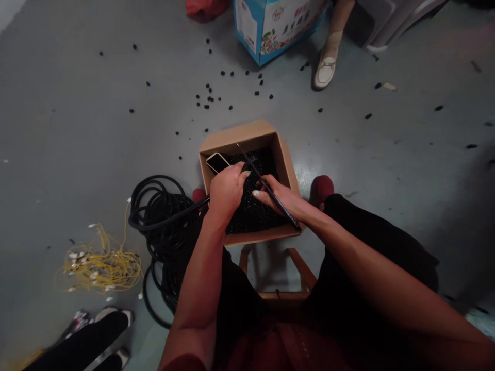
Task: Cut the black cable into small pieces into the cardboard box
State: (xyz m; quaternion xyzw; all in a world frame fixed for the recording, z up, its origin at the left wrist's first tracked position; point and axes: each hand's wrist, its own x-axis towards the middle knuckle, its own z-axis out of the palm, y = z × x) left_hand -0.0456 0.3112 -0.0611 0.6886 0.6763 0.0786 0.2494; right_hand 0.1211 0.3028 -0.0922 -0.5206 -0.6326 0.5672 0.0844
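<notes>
A cardboard box (288, 170) sits open between my knees, full of small black pieces (255, 211). Over its left half my left hand (227, 188) is closed on the end of a black hose (181, 216), which runs left to a coil on the floor. My right hand (274, 195), over the middle of the box, is closed round a thin dark rod-like tool (281, 205) that slants from upper left to lower right. A phone-like dark rectangle with a pale edge (217, 163) leans in the box's upper left corner.
Several black bits lie scattered on the floor (166, 123). Tangled yellow cords (112, 268) lie at the left. A blue and white carton (278, 28) stands at the top, beside another person's shoe (325, 71). A person's dark-clothed legs (85, 342) show at lower left.
</notes>
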